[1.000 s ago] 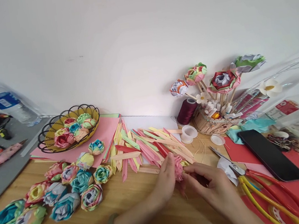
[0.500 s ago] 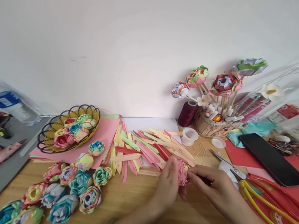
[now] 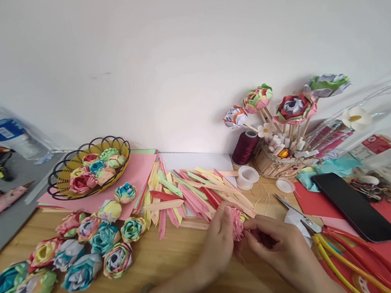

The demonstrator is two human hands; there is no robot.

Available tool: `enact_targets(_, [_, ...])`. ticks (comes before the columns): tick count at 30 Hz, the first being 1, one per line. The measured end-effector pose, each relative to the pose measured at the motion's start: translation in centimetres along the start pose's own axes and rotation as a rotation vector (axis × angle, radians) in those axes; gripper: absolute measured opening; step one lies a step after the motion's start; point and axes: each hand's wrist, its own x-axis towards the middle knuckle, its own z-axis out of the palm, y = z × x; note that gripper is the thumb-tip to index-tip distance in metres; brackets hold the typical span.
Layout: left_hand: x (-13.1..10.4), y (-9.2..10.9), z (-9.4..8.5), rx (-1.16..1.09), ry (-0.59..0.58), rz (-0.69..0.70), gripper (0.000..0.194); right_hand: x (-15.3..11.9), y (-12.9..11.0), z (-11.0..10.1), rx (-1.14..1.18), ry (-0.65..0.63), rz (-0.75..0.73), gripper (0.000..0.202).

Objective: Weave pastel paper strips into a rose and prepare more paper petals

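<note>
Between my hands, above the front of the wooden table (image 3: 187, 285), is a pink paper flower (image 3: 237, 223) with a bit of yellow on its right side. My left hand (image 3: 220, 235) grips it from the left, fingers wrapped behind it. At its right edge, the fingertips of my right hand (image 3: 273, 237) are pinched together; what they hold is too small to make out. A thin thread seems to hang below the flower. Just beyond my hands lies a heap of folded paper strips (image 3: 197, 192) in pink, yellow, green, red and peach.
Several finished paper flowers (image 3: 105, 237) lie at left, before a yellow basket (image 3: 61, 179) with more. Scissors (image 3: 316, 229) and a phone (image 3: 355, 206) rest at right. Behind them stand a thread spool (image 3: 245, 148), a white tape roll (image 3: 247, 177) and a pot (image 3: 274, 161) of paper flowers.
My right fingers have shifted slightly at the flower's right edge and curl a little differently. My left hand keeps its hold, and the view has moved very slightly.
</note>
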Motion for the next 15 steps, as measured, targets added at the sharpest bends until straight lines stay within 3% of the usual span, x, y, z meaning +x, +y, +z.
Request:
enact_targets(7, [-0.07, 0.0, -0.18, 0.05, -0.045, 0.045, 0.044, 0.15, 0.46, -0.25, 0.096, -0.134, 0.04, 0.018])
enact_targets(15, [0.03, 0.08, -0.15, 0.02, -0.061, -0.004, 0.05, -0.03, -0.02, -0.42, 0.2, -0.069, 0.014, 0.026])
